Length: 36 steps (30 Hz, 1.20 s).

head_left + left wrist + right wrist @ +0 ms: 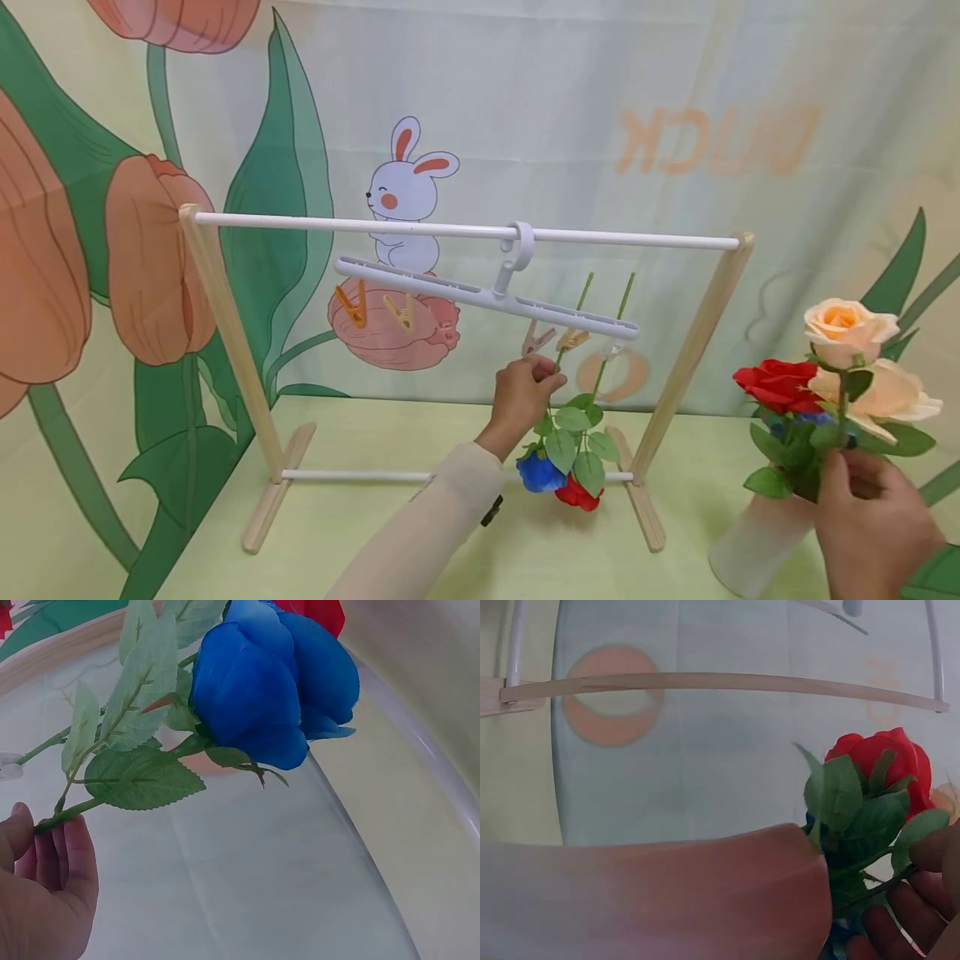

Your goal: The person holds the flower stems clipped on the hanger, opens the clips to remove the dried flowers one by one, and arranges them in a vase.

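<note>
My left hand [525, 398] pinches the green stem of a blue rose [540, 472], which hangs head down from a clothespin [573, 338] on a grey hanger [450, 288]. Thumb and fingertips meet on that stem in the left wrist view, below the leaves. Beside it a red rose [579, 493] also hangs upside down from a pale clip [614, 351]. At the right, my right hand [877, 521] pinches the dark stem of an upright peach rose [849, 332] over a white vase [757, 542]. The right wrist view shows the fingers [892, 930] at the vase's mouth.
The hanger tilts down to the right on the white rod [337, 225] of a wooden stand. Orange [352, 307] and yellow [401, 312] clothespins hang at its left; a pinkish one [536, 340] is near my left hand. Another red rose [776, 386] stands in the vase.
</note>
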### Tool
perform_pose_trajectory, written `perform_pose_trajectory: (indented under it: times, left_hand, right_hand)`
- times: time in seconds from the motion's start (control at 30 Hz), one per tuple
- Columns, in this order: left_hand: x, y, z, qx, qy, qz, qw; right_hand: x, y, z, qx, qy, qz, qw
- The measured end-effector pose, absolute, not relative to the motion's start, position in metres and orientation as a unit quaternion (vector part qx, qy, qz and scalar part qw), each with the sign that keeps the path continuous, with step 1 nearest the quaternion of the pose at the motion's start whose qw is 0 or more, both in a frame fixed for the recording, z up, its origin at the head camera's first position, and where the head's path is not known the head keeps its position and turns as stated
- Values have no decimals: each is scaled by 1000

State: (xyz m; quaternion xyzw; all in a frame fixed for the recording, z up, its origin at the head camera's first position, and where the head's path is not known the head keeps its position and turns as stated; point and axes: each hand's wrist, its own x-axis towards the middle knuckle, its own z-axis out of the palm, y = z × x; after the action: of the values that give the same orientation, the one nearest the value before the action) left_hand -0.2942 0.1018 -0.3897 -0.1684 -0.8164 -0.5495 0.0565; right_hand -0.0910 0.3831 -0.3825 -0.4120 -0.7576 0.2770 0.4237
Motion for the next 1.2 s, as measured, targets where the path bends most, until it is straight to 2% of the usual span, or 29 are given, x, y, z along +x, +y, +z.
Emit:
perform_pose_trajectory:
  times: [0.1, 0.4, 0.67, 1.0, 1.2]
  left_hand:
    - [-293, 102, -389, -170, -816, -550, 61]
    - [-291, 101, -387, -179, -816, -546, 63]
    - [-291, 100, -385, -182, -816, -547, 47]
    - [-289, 101, -386, -181, -817, -546, 43]
    - [-289, 101, -387, -181, -818, -544, 42]
  right_hand:
    - [-88, 388, -385, -420, -781, 257, 384]
    - [-85, 393, -404, -384, -834, 196, 344]
    - [-83, 387, -415, -368, -832, 180, 374]
    - [-81, 375, -410, -386, -827, 214, 348]
    - [-83, 369, -410, -367, -822, 219, 376]
